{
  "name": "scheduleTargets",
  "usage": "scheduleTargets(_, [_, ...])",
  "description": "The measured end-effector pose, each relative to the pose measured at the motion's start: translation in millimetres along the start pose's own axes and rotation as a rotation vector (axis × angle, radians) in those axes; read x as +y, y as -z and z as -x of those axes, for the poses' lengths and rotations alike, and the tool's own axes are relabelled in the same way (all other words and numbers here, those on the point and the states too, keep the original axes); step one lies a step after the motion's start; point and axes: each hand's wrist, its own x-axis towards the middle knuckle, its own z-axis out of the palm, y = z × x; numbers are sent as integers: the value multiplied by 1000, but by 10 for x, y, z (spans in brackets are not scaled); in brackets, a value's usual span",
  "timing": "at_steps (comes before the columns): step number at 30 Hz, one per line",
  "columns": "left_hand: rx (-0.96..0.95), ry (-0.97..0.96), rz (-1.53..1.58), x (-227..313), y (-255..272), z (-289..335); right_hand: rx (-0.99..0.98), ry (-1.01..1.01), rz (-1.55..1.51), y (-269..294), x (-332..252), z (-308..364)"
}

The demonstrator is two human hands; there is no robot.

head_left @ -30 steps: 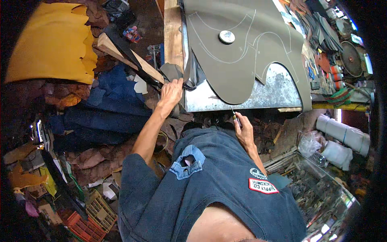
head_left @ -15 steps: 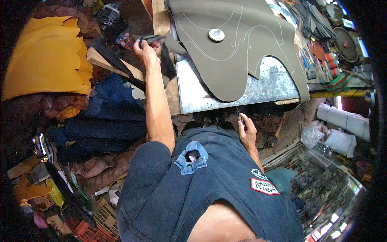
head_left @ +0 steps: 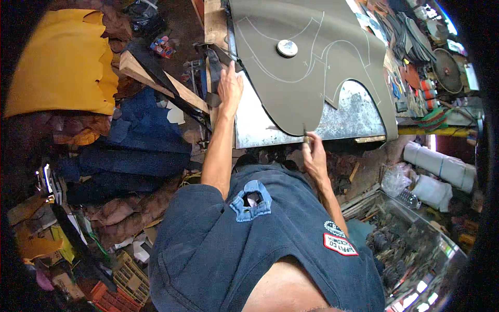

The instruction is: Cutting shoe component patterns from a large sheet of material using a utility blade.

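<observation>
A large olive-brown sheet of leather point(head_left: 291, 104) with pale drawn outlines lies over a metal-topped table point(head_left: 249, 132). On it rests a round flat tin point(head_left: 287, 48). My left hand point(head_left: 230, 87) is at the sheet's left edge, fingers stretched forward and apparently holding nothing. Just beyond the fingertips, a dark offcut point(head_left: 215, 60) hangs over the wooden edge. At the table's near edge, my right hand point(head_left: 314, 153) grips a slim pointed tool point(head_left: 305, 136). Its tip is by the sheet's rounded near end; whether it touches, I cannot tell.
Yellow leather point(head_left: 62, 67) and dark blue material point(head_left: 130, 145) are piled on the left. A wooden beam point(head_left: 150, 78) sticks out beside the table. Hand tools and spools point(head_left: 429, 83) crowd the far right. White rolls point(head_left: 439, 161) and a glass case point(head_left: 416, 234) stand nearer.
My left hand has come right and let go of the dark offcut, which now hangs at the table's left edge. My right hand has raised the pointed tool to the leather's near end.
</observation>
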Motion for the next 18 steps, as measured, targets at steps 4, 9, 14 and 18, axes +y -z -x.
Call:
scheduleTargets(4, [-103, 60, -102, -98, -177, -230, -73, 227, 375, -321, -236, -491])
scheduleTargets(9, [-17, 161, 72, -258, -197, -444, -240, 178, 552, -455, -197, -837])
scheduleTargets(14, [219, 223, 136, -120, -105, -329, -215, 217, 492, -441, -57, -957])
scheduleTargets(18, [243, 2, 44, -47, -78, -1, -193, -66, 125, -305, 121, -1130])
